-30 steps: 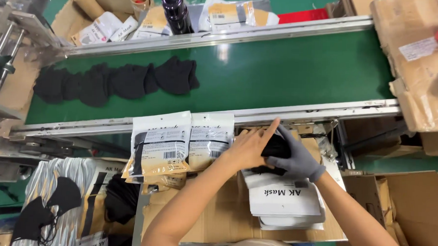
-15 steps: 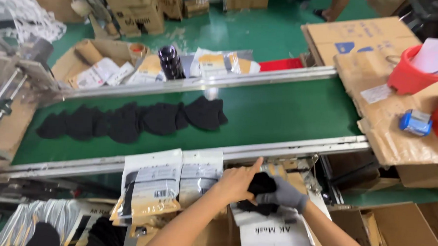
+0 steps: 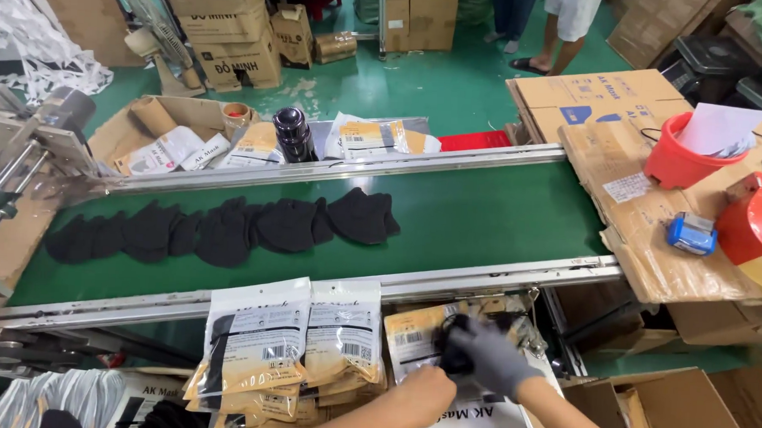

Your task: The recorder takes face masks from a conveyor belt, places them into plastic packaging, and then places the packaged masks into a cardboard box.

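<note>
We are working at the near edge of the scene, just below the green conveyor belt [image 3: 482,217]. Our right hand [image 3: 490,357], wearing a grey glove, is grasping a bunch of black masks [image 3: 456,353], fingers curling over the top of it. Our left hand [image 3: 425,394], bare, is sitting just to the near left of that bunch, closing on the edge of a clear packaging bag [image 3: 414,346] with a yellow-brown panel; the masks are lying at the bag's right end, between the two hands. To the left, stacks of filled bags [image 3: 288,341] are lying on the surface. Farther off, a row of loose black masks [image 3: 229,225] is lying along the belt, well apart from our hands. At the far right, a red bucket [image 3: 674,161] is standing on flattened cardboard [image 3: 621,121].
</note>
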